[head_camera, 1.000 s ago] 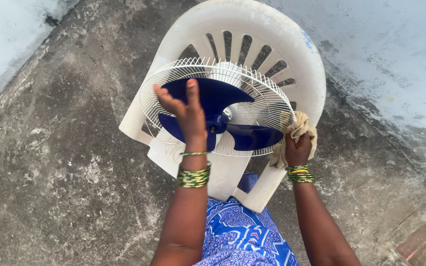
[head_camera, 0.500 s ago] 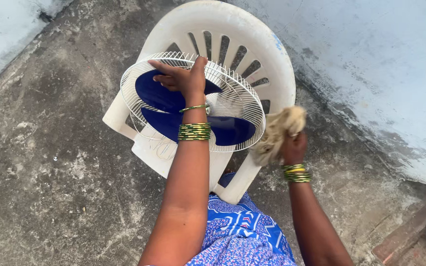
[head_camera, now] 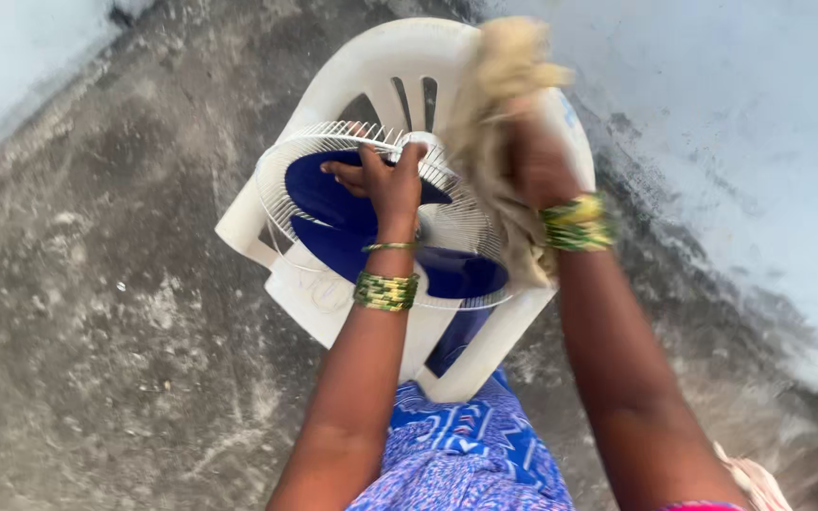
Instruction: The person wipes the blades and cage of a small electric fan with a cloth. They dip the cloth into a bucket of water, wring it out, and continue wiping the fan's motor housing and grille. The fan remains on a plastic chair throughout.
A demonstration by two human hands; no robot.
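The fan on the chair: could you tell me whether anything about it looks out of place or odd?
Yes. The fan lies face-up on the seat of a white plastic chair, not upright on a stand. The left hand grips its grille; the right hand holds a tan cloth, blurred. No damage shows.

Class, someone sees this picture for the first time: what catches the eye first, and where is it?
The blue fan blades behind a white wire grille, lying on a white plastic chair mid-frame. The left hand grips the grille; the right hand, raised and blurred, holds a tan cloth above it.
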